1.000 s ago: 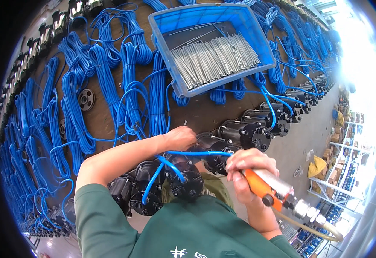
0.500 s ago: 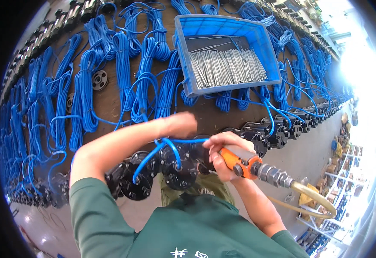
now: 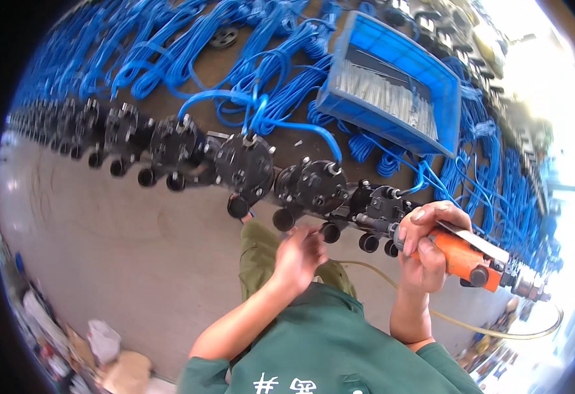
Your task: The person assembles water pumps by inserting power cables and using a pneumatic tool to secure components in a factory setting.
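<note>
My right hand (image 3: 432,240) is wrapped round an orange air screwdriver (image 3: 466,257) with a metal lever and a hose fitting at its rear. The tool's nose points left, close by a black round motor-like unit (image 3: 387,203); whether it touches is unclear. My left hand (image 3: 300,256) hangs in front of my body, just below the row of units, with fingers smeared by motion. Nearest to it is a black unit (image 3: 317,187) with a blue cable (image 3: 300,123) plugged into its top. Beside that unit stands another black unit (image 3: 244,167).
A blue plastic crate (image 3: 386,117) of thin metal rods (image 3: 392,92) stands on the brown bench top. Bundles of blue cable (image 3: 261,56) lie all along it. A yellowish air hose (image 3: 491,333) loops at the lower right. Bags and cardboard (image 3: 126,373) lie on the floor.
My left hand has come down from over the blue cables to in front of my body. My right hand has moved right with the air screwdriver. The view has turned and shifted.
</note>
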The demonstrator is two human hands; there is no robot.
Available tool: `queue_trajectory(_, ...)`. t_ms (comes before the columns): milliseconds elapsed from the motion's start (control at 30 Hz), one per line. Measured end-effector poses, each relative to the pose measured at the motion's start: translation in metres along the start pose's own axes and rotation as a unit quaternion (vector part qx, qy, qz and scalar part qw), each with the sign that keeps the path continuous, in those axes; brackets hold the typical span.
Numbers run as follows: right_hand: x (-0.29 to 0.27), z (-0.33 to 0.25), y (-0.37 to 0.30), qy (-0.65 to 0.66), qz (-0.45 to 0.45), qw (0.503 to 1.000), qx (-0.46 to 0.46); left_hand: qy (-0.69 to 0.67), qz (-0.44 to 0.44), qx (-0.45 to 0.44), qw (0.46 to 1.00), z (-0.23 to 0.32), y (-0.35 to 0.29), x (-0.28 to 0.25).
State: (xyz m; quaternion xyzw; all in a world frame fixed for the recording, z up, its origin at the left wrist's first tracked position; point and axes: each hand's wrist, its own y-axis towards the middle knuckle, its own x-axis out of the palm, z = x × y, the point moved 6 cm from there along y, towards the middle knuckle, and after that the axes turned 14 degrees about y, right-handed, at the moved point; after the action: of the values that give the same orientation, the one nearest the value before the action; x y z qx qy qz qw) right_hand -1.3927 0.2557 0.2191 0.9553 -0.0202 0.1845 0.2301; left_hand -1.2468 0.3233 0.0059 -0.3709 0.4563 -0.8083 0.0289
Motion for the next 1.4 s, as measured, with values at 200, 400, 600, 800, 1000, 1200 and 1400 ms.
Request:
queue_trajectory(200, -0.005, 0.020, -0.009, 0.027, -0.025, 0.999, 0.038, -0.302, 0.013, 0.021, 0.953, -0.058, 0.093, 0.011)
queue_trajectory(400, 0.005, 0.021, -0.016, 0.010, -0.066, 0.997, 0.046, -0.316, -0.009, 0.077, 0.946, -0.064, 0.091, 0.013)
queue_trajectory(600, 0.005, 0.023, -0.011, 0.019, -0.072, 0.996, 0.052, -0.314, -0.017, 0.111, 0.943, -0.065, 0.085, 0.017)
queue_trajectory(800, 0.004, 0.027, -0.006, 0.042, -0.067, 0.996, 0.052, -0.309, 0.001, 0.116, 0.944, -0.065, 0.087, 0.012)
queue_trajectory(1000, 0.014, 0.047, -0.012, 0.050, -0.087, 0.993, 0.070, -0.304, 0.011, 0.121, 0.945, -0.065, 0.087, 0.011)
queue_trajectory(1200, 0.024, 0.061, -0.014, 0.018, -0.157, 0.983, 0.096, -0.137, 0.043, 0.142, 0.979, -0.046, 0.065, 0.003)
queue_trajectory(1400, 0.040, 0.053, -0.010, 0.008, -0.126, 0.981, 0.147, 0.472, 0.326, 0.497, 0.651, 0.033, -0.011, -0.007)
